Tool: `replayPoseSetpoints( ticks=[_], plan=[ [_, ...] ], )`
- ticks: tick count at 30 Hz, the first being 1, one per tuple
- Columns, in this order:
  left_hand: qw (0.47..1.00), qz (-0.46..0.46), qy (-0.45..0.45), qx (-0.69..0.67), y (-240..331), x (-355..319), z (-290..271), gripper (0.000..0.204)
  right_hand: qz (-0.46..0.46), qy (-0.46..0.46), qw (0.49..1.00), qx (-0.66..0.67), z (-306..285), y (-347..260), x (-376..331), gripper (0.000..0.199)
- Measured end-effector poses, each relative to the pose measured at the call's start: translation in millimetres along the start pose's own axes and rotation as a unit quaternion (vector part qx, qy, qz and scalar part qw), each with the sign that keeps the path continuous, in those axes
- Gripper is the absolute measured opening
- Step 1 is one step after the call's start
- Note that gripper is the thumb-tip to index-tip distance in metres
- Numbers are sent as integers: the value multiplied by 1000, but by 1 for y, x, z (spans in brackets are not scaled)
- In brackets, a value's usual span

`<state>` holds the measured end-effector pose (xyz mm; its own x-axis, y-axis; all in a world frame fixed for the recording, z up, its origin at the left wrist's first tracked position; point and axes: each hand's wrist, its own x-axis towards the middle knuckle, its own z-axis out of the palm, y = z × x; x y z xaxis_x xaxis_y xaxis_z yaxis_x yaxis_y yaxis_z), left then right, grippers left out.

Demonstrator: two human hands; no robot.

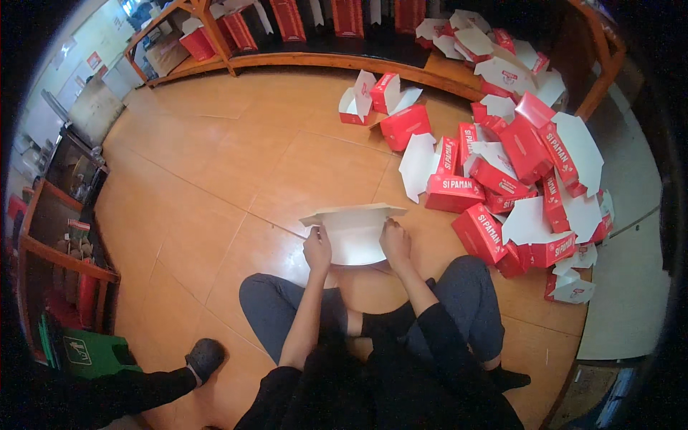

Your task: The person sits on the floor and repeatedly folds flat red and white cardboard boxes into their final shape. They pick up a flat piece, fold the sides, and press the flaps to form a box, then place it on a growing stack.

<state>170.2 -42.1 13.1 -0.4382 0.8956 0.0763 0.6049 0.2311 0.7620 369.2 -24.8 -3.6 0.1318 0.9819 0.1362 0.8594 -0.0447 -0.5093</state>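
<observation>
At the frame's centre, the person's left hand (317, 247) and right hand (396, 244) grip opposite sides of a pale carton (351, 240), seemingly only partly folded, though its underside is hidden. Shaped red boxes (527, 147) already lie heaped at upper right; this one remains unfinished.

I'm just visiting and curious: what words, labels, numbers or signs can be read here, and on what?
I don't copy out wording, but print shows here:
Red boxes: bold white lettering, legible on several.
White box flap: red print, too small to read.
Green bin: white pictogram.
Wall notice: too blurred to read.
Held cardboard sheet: no print visible.
</observation>
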Motion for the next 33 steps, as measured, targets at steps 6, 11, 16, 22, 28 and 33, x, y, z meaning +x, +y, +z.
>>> replayPoseSetpoints(
  ticks=[6,11,16,22,28,33],
  plan=[
    [997,50,57,17,-9,-1,7,38,-23,29,999,0,8,6,2,19],
    [996,42,68,47,-16,0,14,34,-22,32,999,-7,11,8,0,17],
    [992,79,97,36,-16,-6,16,30,-31,30,999,2,1,3,0,19],
    [994,41,92,-39,-18,-8,11,29,-14,-10,999,43,-29,14,3,23],
    [999,23,46,-9,-40,-36,-7,23,-170,178,969,-24,-50,77,121,22],
    [993,-26,-112,16,-60,-40,-15,30,-178,-30,978,-104,-61,52,181,22]
  ],
)
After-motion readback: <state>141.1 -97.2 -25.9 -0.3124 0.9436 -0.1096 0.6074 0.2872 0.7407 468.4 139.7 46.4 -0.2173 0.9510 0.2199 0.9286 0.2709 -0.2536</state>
